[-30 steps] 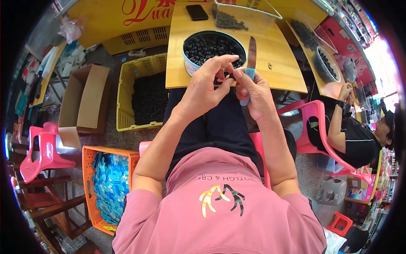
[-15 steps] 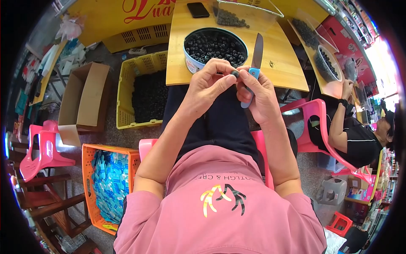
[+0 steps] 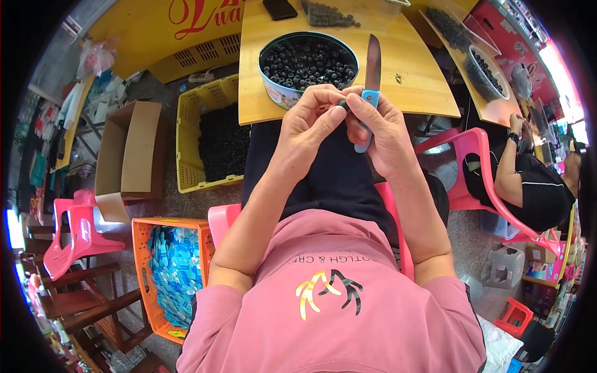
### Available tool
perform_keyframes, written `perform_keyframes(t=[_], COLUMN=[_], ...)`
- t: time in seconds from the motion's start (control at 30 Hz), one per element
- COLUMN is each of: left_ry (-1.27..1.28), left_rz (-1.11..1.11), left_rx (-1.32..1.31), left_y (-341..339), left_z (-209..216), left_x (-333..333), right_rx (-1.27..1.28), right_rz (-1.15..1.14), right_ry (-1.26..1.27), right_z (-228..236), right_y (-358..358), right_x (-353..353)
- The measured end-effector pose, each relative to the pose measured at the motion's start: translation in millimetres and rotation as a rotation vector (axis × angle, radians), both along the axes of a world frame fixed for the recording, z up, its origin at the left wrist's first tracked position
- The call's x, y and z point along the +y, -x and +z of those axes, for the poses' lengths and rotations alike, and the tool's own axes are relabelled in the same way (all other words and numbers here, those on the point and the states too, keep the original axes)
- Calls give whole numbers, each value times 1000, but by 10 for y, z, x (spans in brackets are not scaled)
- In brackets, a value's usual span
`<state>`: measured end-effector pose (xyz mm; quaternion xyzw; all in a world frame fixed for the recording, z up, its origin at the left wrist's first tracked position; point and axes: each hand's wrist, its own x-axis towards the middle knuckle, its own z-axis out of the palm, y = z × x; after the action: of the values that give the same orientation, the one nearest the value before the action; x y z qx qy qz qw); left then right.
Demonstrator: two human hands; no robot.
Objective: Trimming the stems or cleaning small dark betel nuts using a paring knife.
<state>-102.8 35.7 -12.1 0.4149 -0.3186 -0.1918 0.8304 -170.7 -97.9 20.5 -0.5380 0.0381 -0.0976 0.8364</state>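
Observation:
My left hand (image 3: pixel 312 119) is closed, pinching a small dark round piece (image 3: pixel 342 104) between thumb and forefinger. Most of that piece is hidden by my fingers. Closed around the blue handle of a knife (image 3: pixel 373 65), my right hand (image 3: pixel 380 127) keeps the blade pointing up and away from me. My right thumb tip meets the small piece beside the left fingertips. Just beyond my hands, on the wooden table, stands a round tub (image 3: pixel 278 91) filled with similar dark round pieces (image 3: pixel 308 62).
A phone (image 3: pixel 280 9) and a clear container (image 3: pixel 329 15) of dark pieces lie farther back. Left on the floor are a yellow crate (image 3: pixel 189 146), an orange crate (image 3: pixel 142 248) of blue packets, and a cardboard box (image 3: pixel 140 149). A co-worker (image 3: pixel 535 186) sits at right near a bowl (image 3: pixel 488 73).
The view has shifted slightly, so the tub and table sit a little higher and left. Both hands stay together at the small piece, with the knife still in my right hand.

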Motion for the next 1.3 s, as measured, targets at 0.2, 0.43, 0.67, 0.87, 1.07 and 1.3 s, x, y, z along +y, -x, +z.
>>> perform_keyframes(t=[0.2, 0.43, 0.67, 0.87, 1.07, 1.3], left_ry=[-140, -160, -168, -111, -179, -162], left_rz=[68, 65, 77, -9, 52, 150], left_rx=[17, -16, -21, -48, 76, -86], left_y=[-19, 40, 54, 39, 226, 168], left_z=[57, 79, 134, 191, 305, 184], left_x=[67, 47, 27, 60, 36, 9], right_rx=[-372, -422, -415, -463, -115, -58], right_rz=[-302, -394, -451, -471, -514, -96], right_ry=[969, 1424, 1484, 1458, 1126, 604], right_z=[45, 142, 124, 95, 14, 149], right_y=[51, 151, 151, 115, 81, 174], right_x=[-112, -116, -176, -271, -449, -151])
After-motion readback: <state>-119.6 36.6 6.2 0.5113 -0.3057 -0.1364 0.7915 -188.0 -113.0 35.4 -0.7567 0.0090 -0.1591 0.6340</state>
